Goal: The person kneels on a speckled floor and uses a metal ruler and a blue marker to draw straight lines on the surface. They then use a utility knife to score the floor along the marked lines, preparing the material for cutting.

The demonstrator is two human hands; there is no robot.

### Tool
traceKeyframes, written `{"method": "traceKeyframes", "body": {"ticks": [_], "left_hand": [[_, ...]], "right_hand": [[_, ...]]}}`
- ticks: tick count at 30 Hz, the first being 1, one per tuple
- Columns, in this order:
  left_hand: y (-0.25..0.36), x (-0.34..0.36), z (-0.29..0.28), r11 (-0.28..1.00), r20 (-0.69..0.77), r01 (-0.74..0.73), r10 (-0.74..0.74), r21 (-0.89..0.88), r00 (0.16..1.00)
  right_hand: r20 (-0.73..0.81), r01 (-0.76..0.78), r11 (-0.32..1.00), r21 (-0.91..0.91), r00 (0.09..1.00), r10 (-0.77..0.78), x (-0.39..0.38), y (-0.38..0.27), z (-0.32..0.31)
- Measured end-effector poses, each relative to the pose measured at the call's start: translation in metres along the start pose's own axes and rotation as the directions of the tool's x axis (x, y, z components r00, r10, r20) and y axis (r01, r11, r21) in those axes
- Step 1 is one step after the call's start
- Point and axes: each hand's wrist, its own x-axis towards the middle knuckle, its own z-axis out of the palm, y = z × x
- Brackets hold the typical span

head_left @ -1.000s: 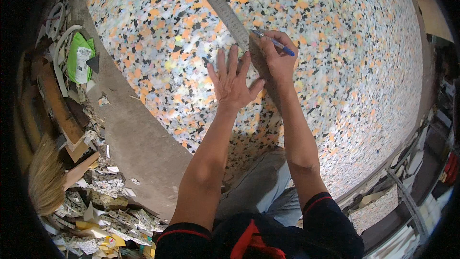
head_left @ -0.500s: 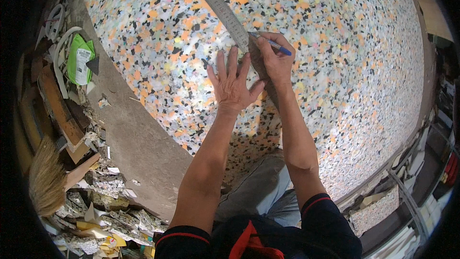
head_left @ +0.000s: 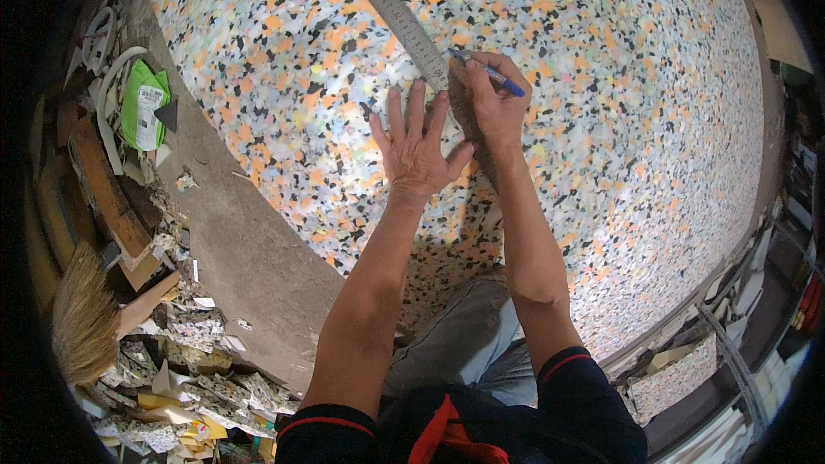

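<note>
A large sheet of speckled multicolour foam (head_left: 619,120) lies beneath both hands. A long grey metal ruler (head_left: 387,9) crosses it from the top toward my left hand (head_left: 417,150), which is spread flat on the foam, fingertips at or beside the ruler's lower end; whether they press on it, I cannot tell. My right hand (head_left: 494,103) grips a blue pen (head_left: 510,86) with its tip down near the ruler's right edge. The shadow of my right hand and forearm falls along the foam beside them.
At the left, a concrete floor strip (head_left: 249,275) borders a green package (head_left: 136,103), wooden pieces (head_left: 107,185), a straw broom (head_left: 84,318) and piled foam offcuts (head_left: 172,387). More offcuts (head_left: 675,382) and rails lie at the lower right. A brown board (head_left: 778,0) is at the upper right.
My right hand and the pen have made small shifts beside the ruler, moving slightly up over the last half second. My left hand stays almost still.
</note>
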Motion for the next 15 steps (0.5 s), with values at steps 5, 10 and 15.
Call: {"method": "traceKeyframes", "body": {"ticks": [5, 10, 15], "left_hand": [[0.0, -0.0004, 0.0014, 1.0, 0.022, 0.005, -0.005, 0.024, 1.0], [0.0013, 0.0009, -0.0009, 1.0, 0.03, 0.011, -0.012, 0.024, 0.999], [0.0023, 0.0015, -0.0036, 1.0, 0.019, 0.018, -0.018, 0.021, 1.0]], "right_hand": [[0.047, 0.028, 1.0, -0.006, 0.999, -0.028, -0.0001, 0.0009, 0.001], [-0.056, -0.03, 0.999, 0.027, 0.998, 0.031, -0.0008, 0.0015, 0.0016], [0.037, 0.017, 1.0, 0.009, 0.999, -0.017, 0.0, -0.0002, 0.0044]]}}
